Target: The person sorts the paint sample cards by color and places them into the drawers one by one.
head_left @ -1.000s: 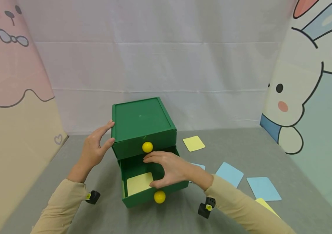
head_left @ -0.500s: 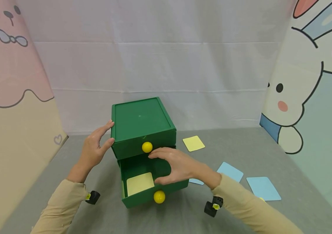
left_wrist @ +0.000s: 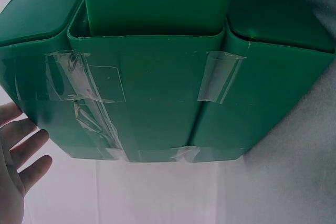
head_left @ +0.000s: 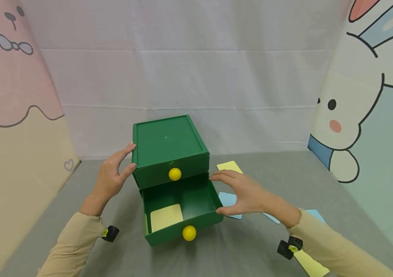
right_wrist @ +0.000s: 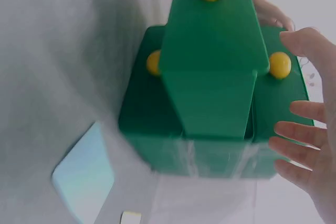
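Both left hand (head_left: 109, 175) and right hand (head_left: 244, 192), spread, flank the mid-frame drawer cabinet (head_left: 166, 140), likely light, best gripped side-on.

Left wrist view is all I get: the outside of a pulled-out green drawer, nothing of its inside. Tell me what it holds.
Observer: The head view shows a pale yellow card lying in the green drawer, toward its left side.
Operator: Place the right hand for me.
Observer: By the drawer's right front corner; whether the thumb touches it, I can't tell.
Operator: Name the nearest thing on the table to the drawer's right.
Observer: A blue card, partly covered by that hand in the head view.
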Demonstrator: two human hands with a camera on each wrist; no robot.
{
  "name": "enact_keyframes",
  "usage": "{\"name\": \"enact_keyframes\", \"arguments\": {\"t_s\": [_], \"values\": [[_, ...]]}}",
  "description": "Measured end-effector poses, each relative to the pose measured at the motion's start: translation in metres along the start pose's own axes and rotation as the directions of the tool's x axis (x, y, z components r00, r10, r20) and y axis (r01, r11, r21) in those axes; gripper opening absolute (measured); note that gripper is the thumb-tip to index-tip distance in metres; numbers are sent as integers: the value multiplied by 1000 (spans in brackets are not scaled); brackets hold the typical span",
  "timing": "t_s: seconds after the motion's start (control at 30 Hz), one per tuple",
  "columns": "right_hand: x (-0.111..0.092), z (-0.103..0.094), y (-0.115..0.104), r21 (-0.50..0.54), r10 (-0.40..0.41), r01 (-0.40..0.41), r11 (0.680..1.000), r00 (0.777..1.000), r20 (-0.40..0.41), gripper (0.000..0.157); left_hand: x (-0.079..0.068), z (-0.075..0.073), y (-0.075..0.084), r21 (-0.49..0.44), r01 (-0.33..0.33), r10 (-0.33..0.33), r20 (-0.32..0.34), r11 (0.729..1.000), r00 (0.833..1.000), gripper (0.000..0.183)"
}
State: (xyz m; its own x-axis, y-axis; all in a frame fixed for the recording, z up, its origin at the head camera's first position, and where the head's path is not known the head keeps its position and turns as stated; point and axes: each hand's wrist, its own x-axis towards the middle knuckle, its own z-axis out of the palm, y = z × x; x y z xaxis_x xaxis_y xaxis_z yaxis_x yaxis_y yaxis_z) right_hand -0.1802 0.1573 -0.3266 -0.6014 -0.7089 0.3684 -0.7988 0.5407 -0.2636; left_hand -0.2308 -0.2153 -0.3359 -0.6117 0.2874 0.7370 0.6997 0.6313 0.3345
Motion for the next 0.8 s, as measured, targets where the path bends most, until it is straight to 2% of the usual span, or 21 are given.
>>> {"name": "enact_keyframes", "arguments": {"t_s": [0.3, 0.5, 0.8], "values": [[-44, -16, 15, -111, 168, -170, 979, 985, -26, 72, 0, 0, 0, -11, -5, 5, 1, 1000, 1000, 57], [-81, -21, 27, -147, 224, -235, 961, 971, -88, 70, 0, 0, 0, -13, -5, 5, 3, 1000, 1000, 56], [-131, -20, 33, -201, 310, -348, 916, 930, -195, 68, -1, 1, -2, -21, -6, 6, -2, 1000, 1000, 58]]}}
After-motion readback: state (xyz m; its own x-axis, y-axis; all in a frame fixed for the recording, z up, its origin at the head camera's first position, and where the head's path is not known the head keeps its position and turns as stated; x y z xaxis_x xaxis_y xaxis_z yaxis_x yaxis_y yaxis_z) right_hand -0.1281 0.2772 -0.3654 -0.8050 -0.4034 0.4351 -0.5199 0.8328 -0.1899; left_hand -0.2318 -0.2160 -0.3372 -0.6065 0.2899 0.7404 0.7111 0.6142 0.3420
